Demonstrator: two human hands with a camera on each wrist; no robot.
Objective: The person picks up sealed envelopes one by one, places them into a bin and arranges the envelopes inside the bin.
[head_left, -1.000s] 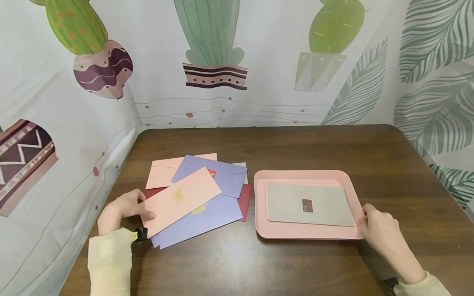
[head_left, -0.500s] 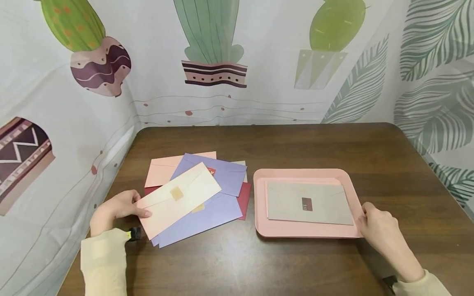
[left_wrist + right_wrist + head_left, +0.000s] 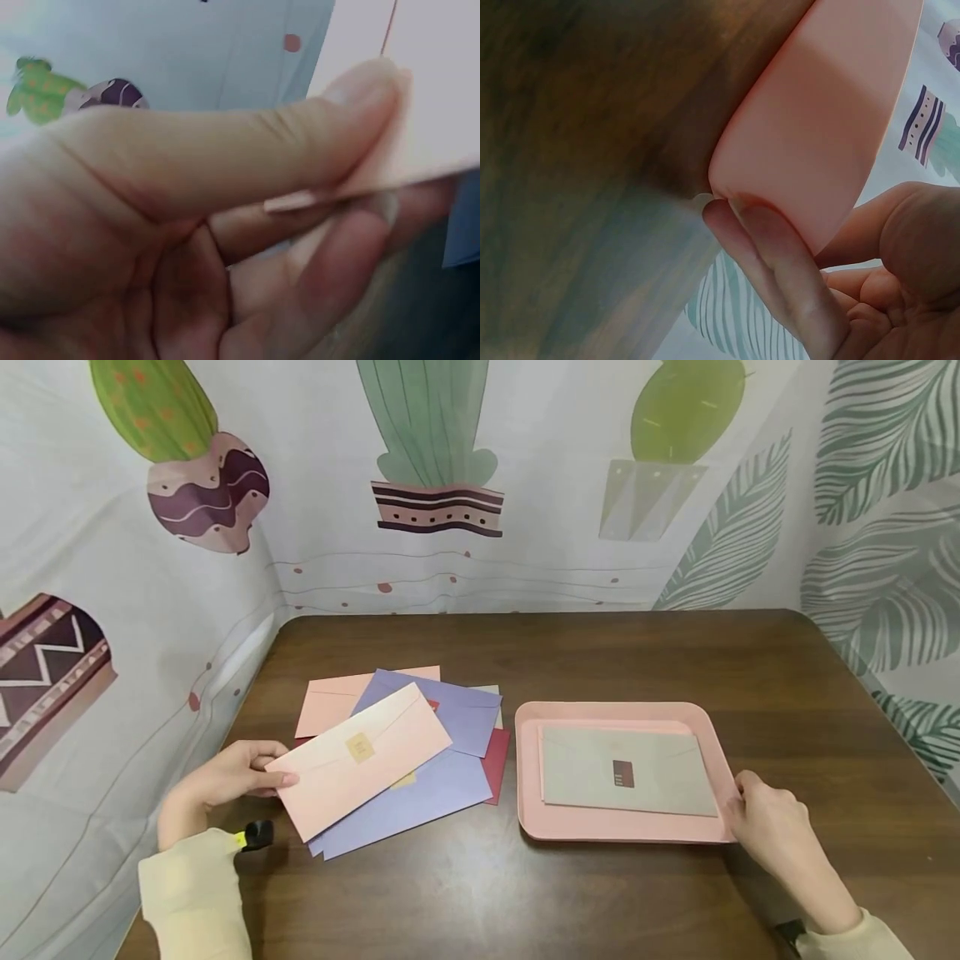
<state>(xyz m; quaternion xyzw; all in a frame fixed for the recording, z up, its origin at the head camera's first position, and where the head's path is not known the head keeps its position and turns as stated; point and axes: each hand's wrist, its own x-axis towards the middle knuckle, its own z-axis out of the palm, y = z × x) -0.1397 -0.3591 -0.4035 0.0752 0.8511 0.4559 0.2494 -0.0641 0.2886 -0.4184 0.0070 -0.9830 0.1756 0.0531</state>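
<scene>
My left hand (image 3: 238,777) pinches a pale pink envelope (image 3: 401,727) by its left end, thumb on top and fingers beneath. Tilted above a loose pile, this envelope carries a small gold sticker. In the left wrist view, the thumb presses on the envelope (image 3: 442,97) near its edge. My right hand (image 3: 776,818) grips a pink tray (image 3: 622,832) at its front right side. The right wrist view shows fingertips against the tray's outer wall (image 3: 802,127) and the thumb at its rim. Inside the tray lies a grey-green envelope (image 3: 660,768) with a dark red sticker, over a pink one.
Under the held envelope spread two or more lavender envelopes (image 3: 431,806), another pink envelope (image 3: 330,700), a red one (image 3: 495,764) and a grey one partly hidden. All lie on a dark wooden table (image 3: 480,893). A cactus-print cloth (image 3: 547,510) hangs behind and at the sides.
My left hand has shifted left, its forearm swinging outward, and the pink envelope's held end has lifted and slid slightly left. My right hand and the tray stay put.
</scene>
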